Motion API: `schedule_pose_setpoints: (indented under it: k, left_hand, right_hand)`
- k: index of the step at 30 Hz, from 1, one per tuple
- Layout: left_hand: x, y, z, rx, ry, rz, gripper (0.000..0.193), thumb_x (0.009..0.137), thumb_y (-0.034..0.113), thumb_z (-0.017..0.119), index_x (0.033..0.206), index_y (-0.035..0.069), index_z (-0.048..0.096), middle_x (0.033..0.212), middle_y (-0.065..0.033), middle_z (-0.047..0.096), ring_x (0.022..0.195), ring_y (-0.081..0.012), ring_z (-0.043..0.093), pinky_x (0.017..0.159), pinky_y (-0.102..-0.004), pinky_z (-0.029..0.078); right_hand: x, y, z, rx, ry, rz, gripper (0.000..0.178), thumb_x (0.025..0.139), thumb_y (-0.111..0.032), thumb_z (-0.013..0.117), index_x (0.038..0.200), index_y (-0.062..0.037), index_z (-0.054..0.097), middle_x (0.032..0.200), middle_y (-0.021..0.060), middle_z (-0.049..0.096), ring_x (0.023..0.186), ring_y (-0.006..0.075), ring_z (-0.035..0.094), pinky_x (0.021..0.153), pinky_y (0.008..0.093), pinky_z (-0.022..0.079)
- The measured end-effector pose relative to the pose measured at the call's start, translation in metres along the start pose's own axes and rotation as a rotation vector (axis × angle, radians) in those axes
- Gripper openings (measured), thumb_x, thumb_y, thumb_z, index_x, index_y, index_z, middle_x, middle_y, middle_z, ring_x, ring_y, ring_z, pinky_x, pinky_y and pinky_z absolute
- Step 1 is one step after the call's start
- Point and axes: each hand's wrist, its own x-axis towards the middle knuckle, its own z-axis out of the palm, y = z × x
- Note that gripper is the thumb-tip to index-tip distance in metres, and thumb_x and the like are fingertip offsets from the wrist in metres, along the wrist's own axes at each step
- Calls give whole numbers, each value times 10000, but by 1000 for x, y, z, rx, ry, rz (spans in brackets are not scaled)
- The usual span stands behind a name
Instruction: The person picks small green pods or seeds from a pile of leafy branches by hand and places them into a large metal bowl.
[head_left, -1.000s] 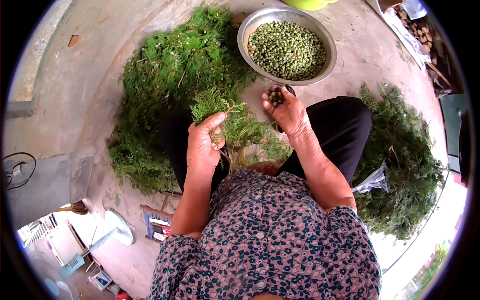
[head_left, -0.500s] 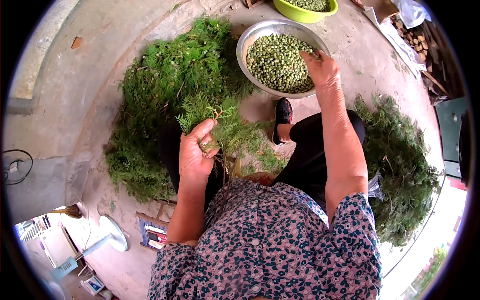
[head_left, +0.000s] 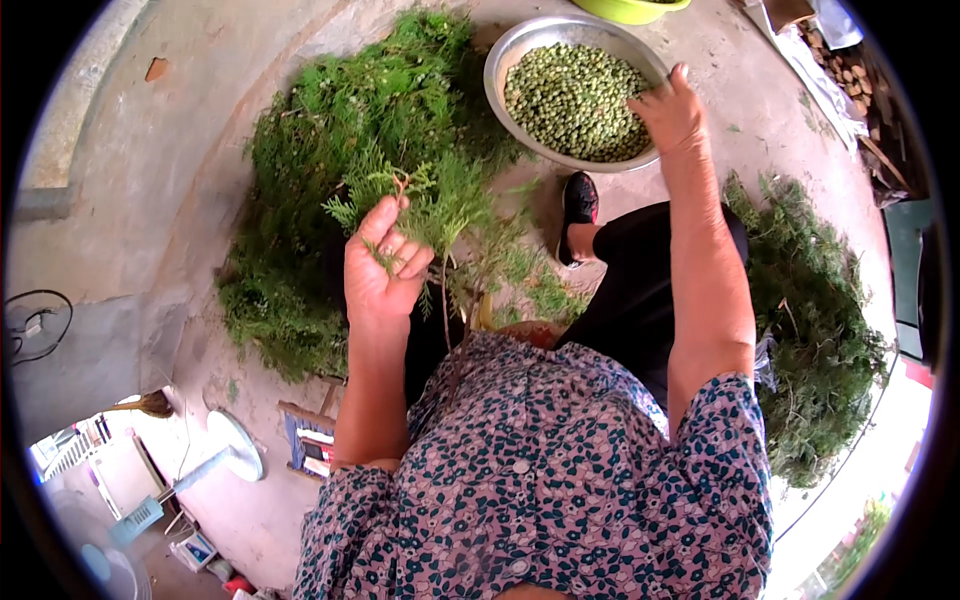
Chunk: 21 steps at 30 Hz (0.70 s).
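In the head view, the left hand pinched a green sprig between thumb and forefinger, its other fingers curled in, in front of a heap of leafy branches on the floor. The right hand was at the right rim of a metal bowl, its fingers parted; whether anything lay in its palm could not be told. Green berries covered the bowl's bottom, and a shoe stood just below its near rim. Good handling, it seemed, called for the right hand to stay low and well inside the rim, as loose berries let go at the edge could roll off onto the floor. A light pinch near the sprig's woody stem looked best, keeping it steady without crushing the soft leaves.
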Motion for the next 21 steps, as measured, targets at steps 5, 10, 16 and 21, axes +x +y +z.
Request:
schedule_pose_setpoints:
  k: [5, 10, 16, 21]
  left_hand:
    - [14, 7, -1, -164, -176, -14, 135, 844, 152, 532, 814, 40, 602, 419, 55, 337, 323, -76, 246, 334, -222, 222]
    - [21, 17, -4, -182, -291, 0, 161, 856, 187, 519, 814, 63, 613, 432, 47, 407, 323, -78, 304, 335, -220, 237]
    - [25, 17, -4, -188, -317, 17, 165, 857, 198, 519, 824, 64, 610, 472, 30, 426, 375, -97, 357, 359, -232, 281]
    - [26, 21, -7, -132, -213, 107, 169, 858, 207, 520, 831, 64, 606, 505, 15, 442, 418, -113, 401, 379, -242, 318]
  right_hand:
    - [-16, 22, -5, -200, -218, -87, 291, 893, -218, 470, 1044, 29, 499, 1001, 148, 580, 910, 204, 562, 783, 316, 468]
    - [-138, 79, -1, -625, -570, 403, 242, 879, -194, 511, 881, 34, 591, 645, 92, 603, 480, 134, 561, 404, 243, 482]
    - [-177, 133, -7, -16, -678, 827, 305, 832, -284, 579, 946, -1, 563, 785, 91, 616, 736, 211, 622, 661, 331, 523]
    - [-176, 125, 11, 33, -651, 708, 170, 856, -116, 538, 967, 12, 520, 759, 108, 610, 645, 210, 632, 599, 295, 553]
